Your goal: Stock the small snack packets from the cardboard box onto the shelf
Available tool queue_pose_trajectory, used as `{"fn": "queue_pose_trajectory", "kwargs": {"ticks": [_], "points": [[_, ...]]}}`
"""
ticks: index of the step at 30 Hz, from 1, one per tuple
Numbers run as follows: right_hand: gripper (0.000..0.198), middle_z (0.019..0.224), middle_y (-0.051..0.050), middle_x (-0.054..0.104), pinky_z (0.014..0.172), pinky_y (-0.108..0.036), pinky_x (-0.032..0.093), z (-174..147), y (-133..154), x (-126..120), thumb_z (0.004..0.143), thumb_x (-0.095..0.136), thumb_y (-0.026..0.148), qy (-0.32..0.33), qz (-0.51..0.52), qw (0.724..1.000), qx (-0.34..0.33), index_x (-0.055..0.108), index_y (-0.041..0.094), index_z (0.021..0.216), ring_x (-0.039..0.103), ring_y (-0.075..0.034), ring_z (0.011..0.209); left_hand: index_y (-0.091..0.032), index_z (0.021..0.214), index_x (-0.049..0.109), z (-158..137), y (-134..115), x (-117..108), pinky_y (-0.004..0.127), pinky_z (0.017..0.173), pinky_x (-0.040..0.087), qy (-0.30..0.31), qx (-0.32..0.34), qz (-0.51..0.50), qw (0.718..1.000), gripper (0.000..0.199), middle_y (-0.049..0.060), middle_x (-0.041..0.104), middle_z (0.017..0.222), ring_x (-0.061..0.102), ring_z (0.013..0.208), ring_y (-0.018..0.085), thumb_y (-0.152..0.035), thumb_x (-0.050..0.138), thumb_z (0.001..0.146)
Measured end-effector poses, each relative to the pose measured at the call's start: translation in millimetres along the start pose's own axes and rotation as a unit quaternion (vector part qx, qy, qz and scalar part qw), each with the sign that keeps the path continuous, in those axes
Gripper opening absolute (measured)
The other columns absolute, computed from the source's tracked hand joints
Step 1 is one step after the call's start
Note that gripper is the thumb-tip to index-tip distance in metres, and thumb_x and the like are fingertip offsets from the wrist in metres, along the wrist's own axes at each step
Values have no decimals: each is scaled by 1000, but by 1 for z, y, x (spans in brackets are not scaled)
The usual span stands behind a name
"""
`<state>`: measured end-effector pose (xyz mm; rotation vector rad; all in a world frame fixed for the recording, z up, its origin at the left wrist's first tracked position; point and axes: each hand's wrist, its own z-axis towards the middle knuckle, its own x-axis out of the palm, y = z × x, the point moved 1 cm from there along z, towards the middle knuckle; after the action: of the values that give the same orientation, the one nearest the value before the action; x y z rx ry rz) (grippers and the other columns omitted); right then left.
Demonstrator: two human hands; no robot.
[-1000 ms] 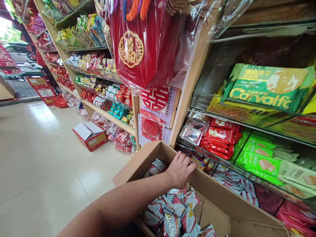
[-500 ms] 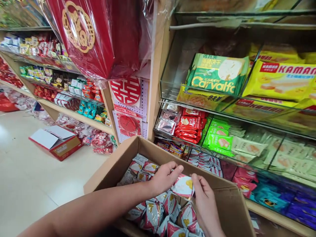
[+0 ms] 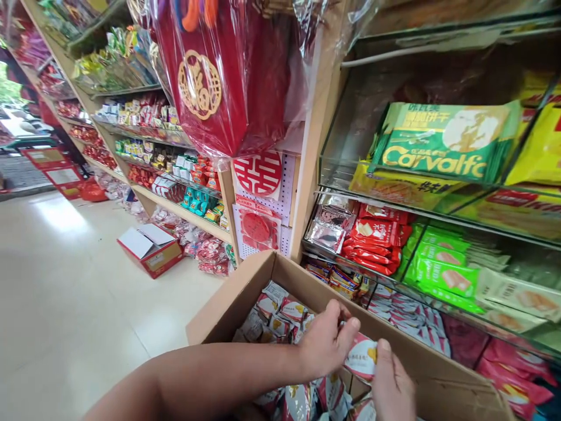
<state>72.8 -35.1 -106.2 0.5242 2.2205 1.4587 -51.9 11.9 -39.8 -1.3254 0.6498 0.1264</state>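
Note:
Over a cardboard box (image 3: 232,292), a small pink and white snack packet (image 3: 362,358) with a yellow picture is held between my two hands. My left hand (image 3: 329,342) pinches its left end, the thumb lying along the top. At the packet's right end my right hand (image 3: 393,383) grips with thumb and fingers. Many similar wrapped packets (image 3: 293,310) lie loose inside the box. My left forearm covers part of them. Whether one packet or a small stack is in my hands, I cannot tell.
Shelves ahead hold green Carvalfo packs (image 3: 438,140), red packets (image 3: 374,234) and a compartment of pink and white packets (image 3: 409,318). A red gift bag (image 3: 236,76) in clear plastic hangs from above. On the floor at left sits an opened red carton (image 3: 153,257).
The camera view has turned left, so the shelves, box and hands appear further right. Both hands still hold the packet, with little change in their grip.

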Motion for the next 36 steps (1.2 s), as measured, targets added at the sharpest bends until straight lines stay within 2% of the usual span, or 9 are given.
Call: {"fn": "queue_pose_trajectory", "kwargs": {"ticks": [4, 8, 12, 16, 19, 23, 30, 33, 36], "points": [[67, 69, -7, 65, 64, -32, 44, 10, -4, -13, 69, 33, 76, -32, -124, 991, -32, 62, 17, 79, 57, -24, 69, -17, 87, 44, -11, 5, 8, 23, 58, 37, 53, -62, 7, 997, 36, 0, 50, 72, 44, 63, 12, -51, 31, 85], [65, 76, -9, 66, 62, -33, 44, 9, -1, -16, 69, 33, 75, -36, -174, 981, -72, 61, 18, 83, 58, -25, 72, -18, 76, 45, -5, 12, 10, 21, 54, 35, 36, -52, 3, 998, 36, -3, 44, 63, 38, 57, 10, -49, 31, 86], [55, 75, -8, 65, 55, -29, 44, 3, 0, -12, 70, 43, 69, -65, -94, 987, -112, 60, 18, 84, 58, -22, 65, -18, 64, 39, 5, 16, 8, 20, 48, 31, 30, -32, -54, 998, 38, -4, 36, 57, 33, 53, 8, -48, 30, 86], [50, 64, -4, 62, 47, -25, 40, -8, 11, -3, 72, 46, 65, -44, -4, 992, -119, 58, 17, 79, 54, -16, 53, -18, 65, 39, 9, 12, 6, 18, 41, 31, 54, -48, -144, 987, 42, -5, 38, 54, 36, 47, 7, -56, 31, 83], [49, 61, -2, 61, 38, -21, 35, -16, 21, 4, 71, 48, 65, -31, 89, 994, -62, 54, 18, 81, 51, -13, 46, -19, 67, 39, 11, 7, 6, 18, 33, 29, 90, -83, -207, 971, 45, -7, 37, 49, 35, 37, 6, -62, 34, 79], [46, 61, 1, 60, 34, -18, 29, -23, 30, 10, 67, 55, 62, -13, 197, 980, 9, 50, 18, 81, 48, -10, 42, -18, 70, 41, 12, 4, 8, 17, 30, 31, 101, -79, -254, 959, 44, -8, 41, 51, 35, 35, 5, -62, 44, 74], [43, 53, 6, 53, 33, -15, 23, -19, 33, 8, 64, 62, 57, 0, 263, 963, 53, 49, 19, 77, 41, -7, 38, -16, 72, 44, 15, 13, 14, 17, 32, 28, 102, -82, -218, 967, 42, -7, 41, 52, 35, 36, 5, -58, 44, 77], [44, 66, 3, 60, 38, -17, 32, -18, 31, 3, 65, 62, 58, 29, 252, 967, 28, 52, 19, 82, 52, -10, 50, -15, 82, 47, 15, 16, 12, 18, 42, 35, 83, -41, -213, 973, 38, -5, 45, 60, 41, 47, 6, -53, 46, 79], [43, 73, 1, 62, 44, -18, 35, -18, 31, 0, 64, 66, 53, 88, 261, 961, 0, 54, 17, 84, 54, -11, 58, -16, 113, 39, 14, 15, 7, 19, 52, 38, 87, 14, -232, 969, 47, -5, 48, 66, 45, 57, 8, -44, 54, 78]]}}
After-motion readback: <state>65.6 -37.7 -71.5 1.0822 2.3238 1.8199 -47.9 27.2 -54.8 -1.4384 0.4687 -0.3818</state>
